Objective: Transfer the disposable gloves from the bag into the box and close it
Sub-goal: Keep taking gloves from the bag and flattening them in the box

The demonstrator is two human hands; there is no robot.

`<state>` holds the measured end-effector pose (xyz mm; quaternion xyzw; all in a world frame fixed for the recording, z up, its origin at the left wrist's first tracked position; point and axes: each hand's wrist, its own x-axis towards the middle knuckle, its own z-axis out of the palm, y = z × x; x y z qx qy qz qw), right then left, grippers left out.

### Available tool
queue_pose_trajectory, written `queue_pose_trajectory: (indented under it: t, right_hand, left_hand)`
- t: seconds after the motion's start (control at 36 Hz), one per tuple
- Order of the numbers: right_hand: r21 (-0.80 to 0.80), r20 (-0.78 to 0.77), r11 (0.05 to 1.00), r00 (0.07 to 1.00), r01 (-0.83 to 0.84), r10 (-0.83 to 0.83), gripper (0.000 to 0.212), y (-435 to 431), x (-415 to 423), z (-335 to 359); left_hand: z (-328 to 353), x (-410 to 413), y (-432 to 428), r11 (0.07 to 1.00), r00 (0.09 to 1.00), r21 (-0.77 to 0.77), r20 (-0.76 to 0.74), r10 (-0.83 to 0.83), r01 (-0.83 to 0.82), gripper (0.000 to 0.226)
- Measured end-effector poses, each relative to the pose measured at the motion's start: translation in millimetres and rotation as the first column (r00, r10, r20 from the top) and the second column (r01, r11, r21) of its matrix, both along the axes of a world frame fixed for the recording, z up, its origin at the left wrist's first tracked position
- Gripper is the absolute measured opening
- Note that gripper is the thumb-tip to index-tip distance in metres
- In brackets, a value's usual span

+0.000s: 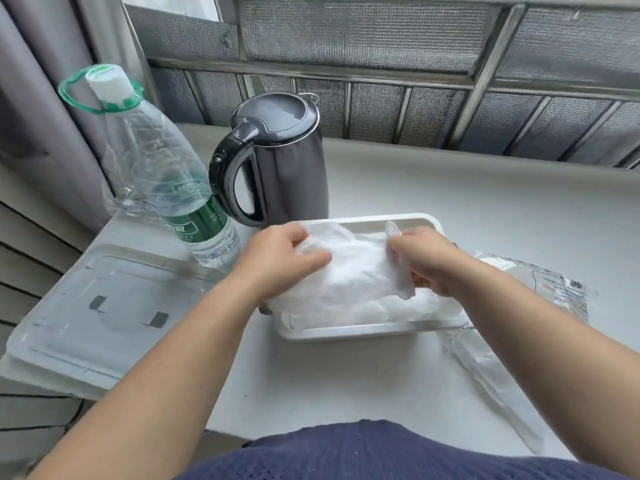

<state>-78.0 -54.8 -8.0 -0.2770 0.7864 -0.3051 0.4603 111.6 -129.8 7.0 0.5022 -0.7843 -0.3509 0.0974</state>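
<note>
**Gloves heaped in the box, lid lying off to one side**

The wad of thin white gloves (pixel 356 282) sits in the open box (pixel 363 332), heaped above the rim, and both grips are on top of it. The left grip (pixel 280 258) has its fingers curled over the heap's left end, clutching film. The right grip (pixel 426 261) pinches a loose fold between thumb and fingers. To me they look placed to gather the heap and tuck it down, since the lid will not seat over a mound.

Just right of the right grip, the clear bag (pixel 540 289) lies slack and crumpled, apparently emptied. Well left of the left grip, the clear lid (pixel 104 306) rests flat, out of the way yet within reach.

Beyond the grips stand a dark kettle (pixel 277 161) and, to its left, a clear water bottle (pixel 166 174). Everything sits on a pale counter (pixel 450 202) under a meshed window grille (pixel 381 46), with a grey curtain (pixel 34 133) at the far left.
</note>
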Motion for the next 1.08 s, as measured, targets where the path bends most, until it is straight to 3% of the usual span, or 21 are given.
queue_pose_trajectory:
  t: [0.06, 0.08, 0.17, 0.28, 0.39, 0.47, 0.61, 0.83, 0.89, 0.94, 1.03, 1.08]
  right_hand:
    - [0.129, -0.166, 0.990, 0.983, -0.063, 0.084, 0.025, 1.0, -1.5, -10.3]
    - [0.190, -0.288, 0.977, 0.946, -0.097, 0.150, 0.028, 2.9, -1.3, -12.4]
    - [0.221, -0.575, 0.956, 0.767, -0.192, 0.287, 0.041, 6.6, 2.3, -16.1]
    - [0.131, -0.695, 0.934, 0.641, -0.333, 0.326, 0.045, 6.5, 11.8, -21.6]
    - [0.185, -0.557, 0.810, 0.620, -0.557, 0.553, 0.038, 4.3, 19.4, -35.7]
    - [0.366, -0.502, 0.739, 0.549, -0.566, 0.669, 0.037, 2.4, 12.5, -42.6]
    - [0.519, -0.415, 0.706, 0.579, -0.483, 0.701, 0.038, 2.3, 4.1, -45.2]
    - [0.496, -0.386, 0.711, 0.607, -0.498, 0.694, 0.036, 6.0, 3.3, -56.8]
    - [0.468, -0.381, 0.715, 0.612, -0.519, 0.693, 0.036, 8.8, 1.1, -52.0]
    - [0.365, -0.437, 0.779, 0.645, -0.510, 0.627, 0.045, 12.7, -1.3, -44.5]
    - [0.078, -0.552, 0.902, 0.735, -0.424, 0.393, 0.043, 25.1, -1.0, -31.0]
    - [-0.148, -0.572, 0.938, 0.801, -0.313, 0.177, 0.034, 36.7, 1.7, -25.1]
  left_hand:
    - [2.8, -6.1, 6.3, 0.971, 0.945, -0.200, 0.320, -0.059, 0.129, 0.040]
    - [2.6, -8.3, 10.7, 0.948, 0.917, -0.261, 0.394, -0.069, 0.183, 0.050]
    - [-2.7, -12.4, 20.4, 0.860, 0.900, -0.401, 0.413, -0.137, 0.315, 0.049]
    - [-19.6, -21.5, 23.3, 0.842, 0.824, -0.252, 0.460, -0.330, 0.478, 0.031]
    - [-38.1, -26.6, 26.5, 0.822, 0.697, -0.007, 0.534, -0.479, 0.570, 0.029]
    - [-48.0, -29.4, 22.5, 0.809, 0.629, 0.111, 0.571, -0.528, 0.578, 0.032]
    - [-63.7, -36.8, 9.7, 0.797, 0.559, 0.235, 0.604, -0.568, 0.556, 0.066]
    - [-88.3, -43.4, 8.8, 0.759, 0.374, 0.376, 0.699, -0.609, 0.531, 0.074]
    - [-85.9, -43.5, 8.6, 0.765, 0.384, 0.363, 0.701, -0.600, 0.532, 0.072]
    - [-75.6, -42.7, 8.8, 0.793, 0.475, 0.294, 0.672, -0.569, 0.533, 0.062]
    - [-51.3, -41.5, 12.7, 0.858, 0.670, 0.119, 0.576, -0.469, 0.499, 0.045]
    - [-39.5, -41.7, 20.0, 0.889, 0.747, 0.010, 0.538, -0.390, 0.457, 0.042]
